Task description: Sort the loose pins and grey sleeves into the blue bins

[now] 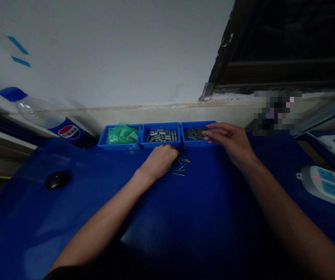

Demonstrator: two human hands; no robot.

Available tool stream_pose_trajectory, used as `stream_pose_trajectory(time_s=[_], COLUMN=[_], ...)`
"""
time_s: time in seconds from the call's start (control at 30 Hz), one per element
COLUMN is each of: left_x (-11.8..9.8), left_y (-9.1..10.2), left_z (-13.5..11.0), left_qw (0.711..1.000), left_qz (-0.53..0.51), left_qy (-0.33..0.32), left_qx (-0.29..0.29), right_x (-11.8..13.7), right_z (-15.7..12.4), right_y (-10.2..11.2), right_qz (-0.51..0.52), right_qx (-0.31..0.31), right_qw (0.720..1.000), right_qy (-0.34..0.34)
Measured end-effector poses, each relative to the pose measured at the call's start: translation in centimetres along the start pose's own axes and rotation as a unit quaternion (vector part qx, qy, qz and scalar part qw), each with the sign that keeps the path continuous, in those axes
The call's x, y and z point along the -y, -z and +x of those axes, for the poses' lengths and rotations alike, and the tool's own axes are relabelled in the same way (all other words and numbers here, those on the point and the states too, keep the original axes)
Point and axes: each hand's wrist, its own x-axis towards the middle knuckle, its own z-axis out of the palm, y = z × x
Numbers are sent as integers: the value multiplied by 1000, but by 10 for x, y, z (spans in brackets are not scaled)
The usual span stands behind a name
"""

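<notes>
Three blue bins stand in a row against the wall. My right hand [228, 140] reaches over the right bin [198, 144], which holds many thin metal pins [194, 134]. Its thumb and fingers come together at the bin's right side; what lies between them is too small to name. My left hand [163, 158] is closed, knuckles up, on the table just before the middle bin [160, 145]; its fingertips are hidden. Beside it lie several loose thin pins [179, 174], partly gold-coloured. Short grey metal blocks [161, 135] fill the middle bin.
Green plastic packets [123, 134] lie in the left bin [119, 147]. A cola bottle [65, 126] leans at the back left, and a black computer mouse [57, 180] sits on the blue table [167, 225]. At right is a white power strip [327, 188] with a red light.
</notes>
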Motion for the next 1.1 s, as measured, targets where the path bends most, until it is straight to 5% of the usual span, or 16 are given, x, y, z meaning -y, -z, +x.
stream_pose_trajectory(time_s=[0.1,0.23,0.5,0.83,1.1], left_x=[0,8,9,4,0], left_y=[-2,-3,13,15,-3], left_z=[1,1,-1,-2,4], left_qw=[1000,996,937,942,997], left_qz=[16,-54,-283,-275,-39], left_qy=[2,-8,-57,-53,-27], left_qx=[4,-67,-197,-186,-61], right_x=[1,-1,-7,-7,1], right_z=[-1,-3,-8,-14,-2], right_y=[0,-4,-11,-21,2], right_qz=[-3,-9,-44,-18,-23], right_qx=[14,56,215,214,99], right_qw=[1000,998,973,974,995], right_qy=[-4,-4,-70,-71,-1])
